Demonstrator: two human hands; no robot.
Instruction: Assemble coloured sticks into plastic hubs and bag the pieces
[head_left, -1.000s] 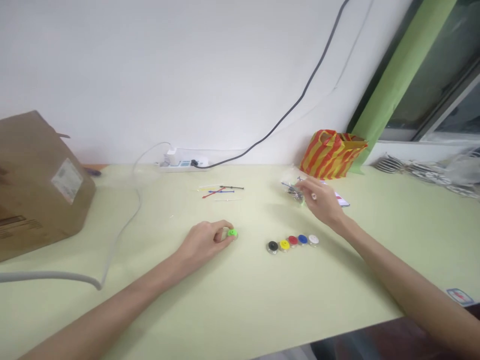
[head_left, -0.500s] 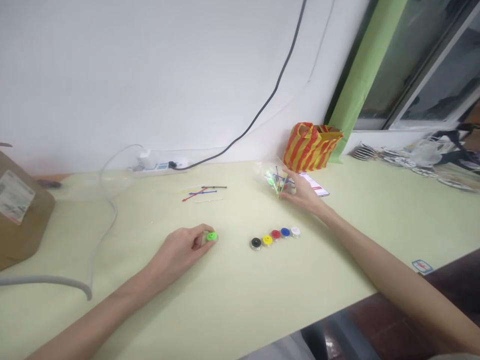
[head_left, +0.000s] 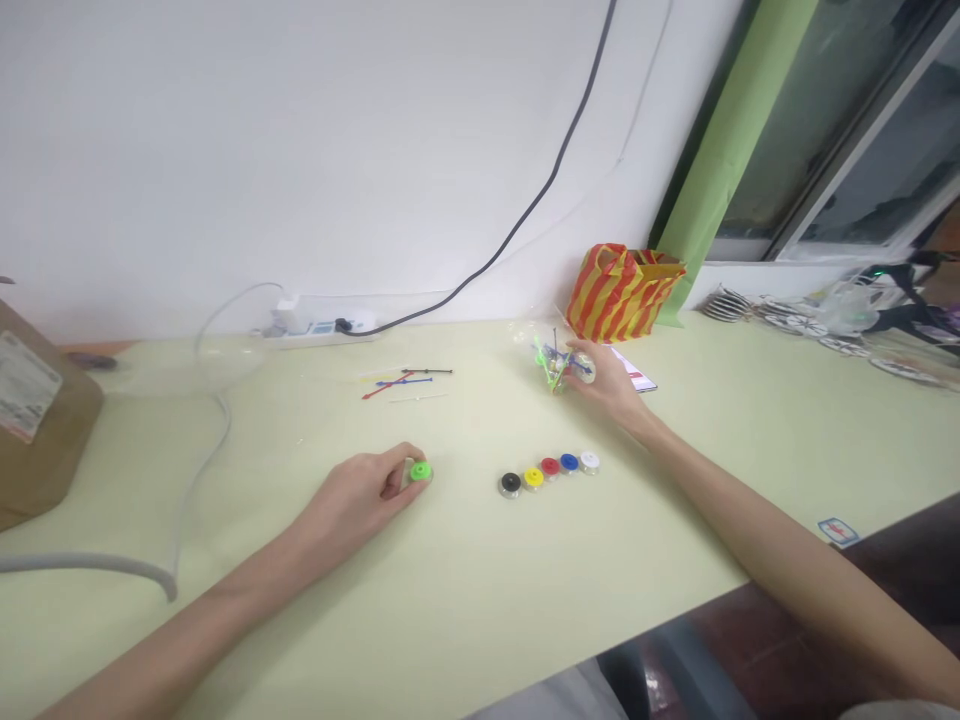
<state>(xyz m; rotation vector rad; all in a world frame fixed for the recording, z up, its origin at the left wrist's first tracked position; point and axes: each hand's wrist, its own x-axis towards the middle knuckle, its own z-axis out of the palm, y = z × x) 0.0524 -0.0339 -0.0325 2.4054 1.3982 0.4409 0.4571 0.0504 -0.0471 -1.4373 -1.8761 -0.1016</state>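
My left hand (head_left: 375, 483) rests on the table, thumb and forefinger pinched on a small round piece (head_left: 421, 470) with a bright green top and a clear base. To its right stands a slanting row of similar pieces: black (head_left: 511, 483), yellow (head_left: 533, 478), red (head_left: 550, 467), blue (head_left: 569, 462) and white (head_left: 589, 461). Farther back, my right hand (head_left: 606, 383) has its fingers closed on a clear plastic bag (head_left: 531, 343) of coloured plastic arrows. A green arrow (head_left: 541, 357) and several blue ones show there; the fingertips are partly hidden.
Several loose arrows (head_left: 405, 381) lie behind my left hand. A phone (head_left: 637, 372) and a red-and-yellow striped bag (head_left: 622, 295) are by my right hand. A power strip (head_left: 330, 328) sits along the wall, a cardboard box (head_left: 45, 430) at left, and stacked discs (head_left: 726, 303) far right.
The arrows in the plastic bag have shifted at my right fingers, with a blue arrow now showing near the fingertips. My left hand keeps its pinch on the green-topped piece.
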